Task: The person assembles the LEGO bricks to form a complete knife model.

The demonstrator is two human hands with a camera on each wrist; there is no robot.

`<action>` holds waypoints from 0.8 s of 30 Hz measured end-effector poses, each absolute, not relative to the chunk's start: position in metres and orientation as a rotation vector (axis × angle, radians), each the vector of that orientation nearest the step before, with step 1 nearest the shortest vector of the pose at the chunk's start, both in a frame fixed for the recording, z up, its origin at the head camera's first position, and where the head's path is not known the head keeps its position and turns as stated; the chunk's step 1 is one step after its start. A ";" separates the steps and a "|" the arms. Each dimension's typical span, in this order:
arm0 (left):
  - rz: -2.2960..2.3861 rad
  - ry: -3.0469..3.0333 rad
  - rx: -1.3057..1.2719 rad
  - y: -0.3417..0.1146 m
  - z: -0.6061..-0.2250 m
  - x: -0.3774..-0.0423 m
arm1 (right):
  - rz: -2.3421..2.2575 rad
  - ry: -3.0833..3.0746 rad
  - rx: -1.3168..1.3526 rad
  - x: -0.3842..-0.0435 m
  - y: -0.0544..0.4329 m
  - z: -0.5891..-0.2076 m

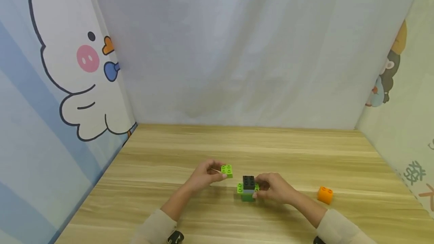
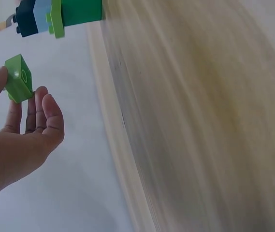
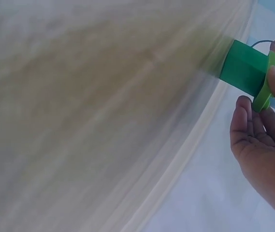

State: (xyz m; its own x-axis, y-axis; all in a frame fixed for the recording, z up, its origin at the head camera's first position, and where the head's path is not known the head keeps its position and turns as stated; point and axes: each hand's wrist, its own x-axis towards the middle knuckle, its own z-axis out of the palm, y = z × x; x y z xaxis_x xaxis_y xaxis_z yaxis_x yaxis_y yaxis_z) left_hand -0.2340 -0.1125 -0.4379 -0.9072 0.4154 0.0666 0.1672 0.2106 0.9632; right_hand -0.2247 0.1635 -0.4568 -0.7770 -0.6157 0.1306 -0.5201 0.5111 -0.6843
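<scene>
My left hand (image 1: 203, 176) pinches a lime green toy brick (image 1: 226, 171) between thumb and fingers, held up to the left of a small brick stack. In the left wrist view that lime brick (image 2: 19, 79) shows its hollow underside. The stack (image 1: 248, 189) has a dark green block at the bottom, a wider lime green plate, a grey layer and a black studded brick on top. My right hand (image 1: 275, 188) grips the stack from the right, thumb and fingers at the lime plate (image 3: 265, 87). The dark green block (image 3: 244, 67) shows below it.
An orange brick (image 1: 325, 195) lies on the wooden table (image 1: 169, 142), right of my right forearm. A pale curtain (image 1: 230, 48) stands behind the table, with printed cartoon panels at both sides. Small black objects (image 1: 175, 237) show beside the sleeves.
</scene>
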 end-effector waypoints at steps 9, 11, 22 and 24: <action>1.805 2.262 0.536 -0.098 -0.414 -0.215 | -1.174 2.635 -0.922 -0.222 0.162 -0.459; 1.813 2.264 0.525 -0.097 -0.411 -0.213 | -1.180 2.635 -0.932 -0.222 0.161 -0.458; 1.828 2.247 0.574 -0.090 -0.438 -0.229 | -1.212 2.606 -0.946 -0.222 0.162 -0.457; 1.827 2.246 0.584 -0.089 -0.437 -0.230 | -1.206 2.613 -0.952 -0.222 0.162 -0.457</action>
